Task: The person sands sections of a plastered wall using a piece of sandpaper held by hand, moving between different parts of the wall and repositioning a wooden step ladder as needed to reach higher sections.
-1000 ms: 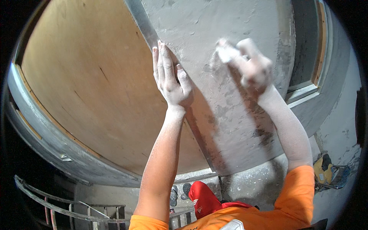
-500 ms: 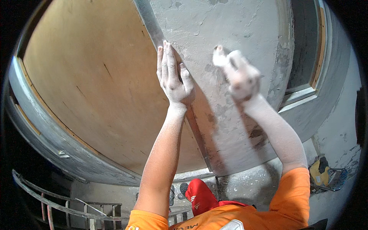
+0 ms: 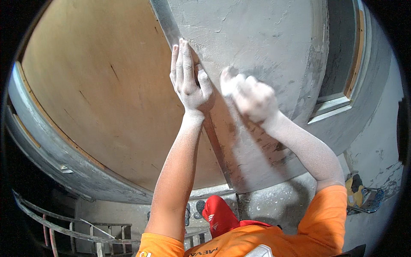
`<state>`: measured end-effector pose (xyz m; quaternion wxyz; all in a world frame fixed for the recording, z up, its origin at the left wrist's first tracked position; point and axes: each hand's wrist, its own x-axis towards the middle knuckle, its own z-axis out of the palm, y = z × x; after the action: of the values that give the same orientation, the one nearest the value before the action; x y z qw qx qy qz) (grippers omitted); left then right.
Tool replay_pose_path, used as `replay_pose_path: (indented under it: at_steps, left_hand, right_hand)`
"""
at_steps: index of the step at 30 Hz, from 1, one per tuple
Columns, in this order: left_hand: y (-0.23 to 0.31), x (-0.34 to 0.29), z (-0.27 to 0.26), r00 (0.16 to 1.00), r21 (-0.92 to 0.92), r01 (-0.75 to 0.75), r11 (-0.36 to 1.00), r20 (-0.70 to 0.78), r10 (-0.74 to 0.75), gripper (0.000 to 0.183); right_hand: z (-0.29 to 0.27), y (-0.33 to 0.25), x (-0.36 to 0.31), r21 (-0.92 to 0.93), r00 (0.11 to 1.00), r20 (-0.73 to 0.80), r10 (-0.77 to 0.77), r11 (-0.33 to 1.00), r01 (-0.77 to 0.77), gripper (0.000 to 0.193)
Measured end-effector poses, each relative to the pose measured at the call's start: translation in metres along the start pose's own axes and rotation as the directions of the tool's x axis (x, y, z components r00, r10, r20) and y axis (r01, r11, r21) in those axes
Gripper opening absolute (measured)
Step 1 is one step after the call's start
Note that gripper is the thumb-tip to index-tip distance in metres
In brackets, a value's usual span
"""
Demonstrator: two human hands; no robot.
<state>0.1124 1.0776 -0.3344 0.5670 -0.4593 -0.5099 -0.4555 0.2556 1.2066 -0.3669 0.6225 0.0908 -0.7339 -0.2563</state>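
Observation:
My left hand [image 3: 189,81], coated in pale dust, lies flat along the metal strip [image 3: 167,23] at the edge of a tan wooden panel [image 3: 102,85]. Its fingers are stretched out and close together, the thumb slightly apart. Just to the right, my right hand [image 3: 252,97] is closed against the grey plastered wall [image 3: 257,38], whitened with dust and blurred by motion. Whatever its fingers grip, if anything, is hidden. Both hands cast shadows on the plaster, which shows cracks and rough patches.
A recessed opening with a metal and wood frame [image 3: 357,64] is at the right. At the lower left stands a ladder [image 3: 64,227]. A yellow and black item [image 3: 354,192] lies at the lower right, on a dusty, speckled floor [image 3: 274,201].
My right hand has swept left and a little down across the plaster, closer to my left hand. My left hand stays flat along the strip; the view has shifted slightly.

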Motion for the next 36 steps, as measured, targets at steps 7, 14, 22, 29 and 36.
replay_pose_path:
  at_steps: [7,14,22,29,36]
  left_hand:
    - [0.002,0.000,-0.004,1.000,-0.006,0.001,1.000,-0.001,-0.001,0.067]
    - [0.001,-0.004,-0.005,1.000,0.014,0.001,1.000,0.016,-0.001,0.067]
    - [0.009,-0.001,-0.005,1.000,0.040,0.004,0.999,0.013,-0.004,0.066]
    - [0.006,-0.003,-0.014,0.995,0.130,-0.059,0.990,0.087,0.048,0.066]
    - [0.019,0.006,-0.009,0.990,0.187,-0.077,0.979,0.133,0.052,0.060]
  right_hand:
    - [-0.019,0.074,0.016,-0.104,0.977,-0.117,0.179,0.976,-0.191,0.010]
    - [-0.010,0.004,-0.002,0.058,0.996,0.075,-0.048,0.997,0.044,0.015]
    - [-0.030,0.098,0.000,-0.069,0.918,-0.099,0.384,0.918,-0.391,0.007]
    - [-0.008,0.033,-0.002,0.050,0.992,-0.050,-0.119,0.991,0.121,0.007]
    - [-0.022,0.138,0.007,-0.122,0.851,-0.366,0.376,0.888,-0.444,0.013]
